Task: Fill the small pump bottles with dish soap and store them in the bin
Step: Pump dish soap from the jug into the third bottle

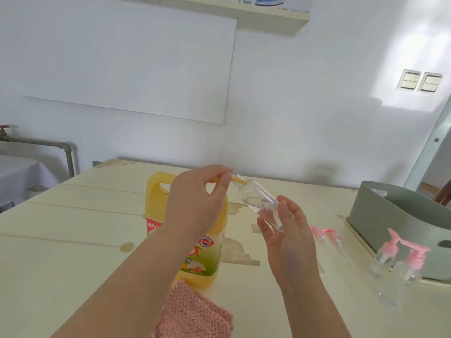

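Pale wooden boards make the table (pixel 73 240), which stands against a white wall. Above its middle, a small clear bottle (pixel 258 203) without its pump is held in the air, tilted, with the open neck pointing up and to the left. The right hand (pixel 290 240) supports the bottle from below at its base; the fingers are spread and only loosely curled around it. The left hand (pixel 195 203) has thumb and fingers pinched together on the yellow handle of a thin brush (pixel 240 180), and the white bristle end of the brush is inside the bottle.

Just behind the left hand stands a big yellow dish soap jug (pixel 161 206) with a handle and a colourful label. Near the front edge of the table, below the jug, lies a pink cloth (pixel 195 315).

To the right of the hands, two loose pink pump heads (pixel 327 236) with their tubes lie on the table. Further right, two more small clear bottles with pink pumps (pixel 400 259) stand upright, just beside the grey-green bin (pixel 380 215). One more clear bottle seems to lie in front of them, but it is too faint to be sure.
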A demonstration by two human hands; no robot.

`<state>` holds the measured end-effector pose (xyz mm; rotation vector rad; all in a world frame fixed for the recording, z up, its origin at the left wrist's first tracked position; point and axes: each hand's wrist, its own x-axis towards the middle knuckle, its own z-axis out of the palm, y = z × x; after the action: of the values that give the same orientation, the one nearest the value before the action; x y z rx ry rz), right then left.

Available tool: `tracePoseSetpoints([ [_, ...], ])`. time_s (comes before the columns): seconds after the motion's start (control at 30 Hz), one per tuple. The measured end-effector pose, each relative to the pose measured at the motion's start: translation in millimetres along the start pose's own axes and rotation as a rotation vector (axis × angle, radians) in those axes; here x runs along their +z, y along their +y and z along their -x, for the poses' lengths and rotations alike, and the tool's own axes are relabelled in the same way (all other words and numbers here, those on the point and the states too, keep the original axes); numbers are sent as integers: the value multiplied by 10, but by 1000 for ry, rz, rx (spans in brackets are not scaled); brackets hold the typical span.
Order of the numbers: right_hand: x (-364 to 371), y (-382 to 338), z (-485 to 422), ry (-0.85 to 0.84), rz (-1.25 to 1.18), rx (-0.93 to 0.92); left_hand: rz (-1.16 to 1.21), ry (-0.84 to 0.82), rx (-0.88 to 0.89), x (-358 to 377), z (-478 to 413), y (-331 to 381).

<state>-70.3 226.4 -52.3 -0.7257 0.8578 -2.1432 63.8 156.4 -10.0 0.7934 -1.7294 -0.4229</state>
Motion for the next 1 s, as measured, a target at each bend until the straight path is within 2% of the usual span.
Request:
tracePoseSetpoints([
  [0.13,-32,56,-21,-8,35,-32,-11,69,60,45,48,-92],
  [0.37,-96,130,-42,19,128,-23,-128,90,123,125,53,-183],
  [0.47,-115,81,-40,47,272,7,-146,88,117,118,55,-169],
  [0.6,-104,5,-19,40,337,-2,-149,0,34,37,23,-125],
  [0.7,-82,-49,0,11,316,-35,-145,-88,-57,-63,-58,-32],
  [0.83,-71,-47,7,2,262,-52,-134,-137,-67,-97,-136,10],
  [1.0,-102,34,-8,12,199,-56,-18,-27,14,-27,-68,-78],
])
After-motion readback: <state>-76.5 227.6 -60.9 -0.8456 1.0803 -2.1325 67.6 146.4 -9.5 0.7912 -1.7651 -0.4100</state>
